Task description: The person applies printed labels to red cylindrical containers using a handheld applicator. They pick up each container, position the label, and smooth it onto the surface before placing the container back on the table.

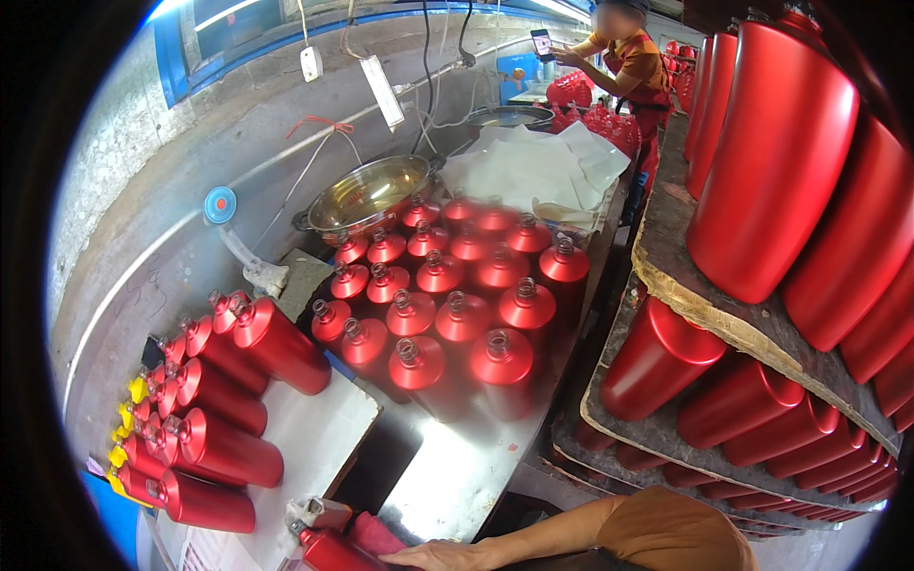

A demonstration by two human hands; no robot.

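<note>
Red cylinder (333, 550), bottom edge of view, lying on its side atop a pink cloth (376, 535) with threaded neck pointing left; right hand (433, 556) laid flat and loosely open just beside cloth and cylinder, gripping nothing visible; left hand out of view. Adjacent: white board (314, 438) with more red cylinders (228, 400) stacked on their sides, upright cluster (457, 295) on steel bench (476, 466), steel bowl (367, 195) behind. Risk, as judged: unclamped cylinder rolling off the cloth toward the bench edge, or a nudge toppling the close-packed upright cluster.
</note>
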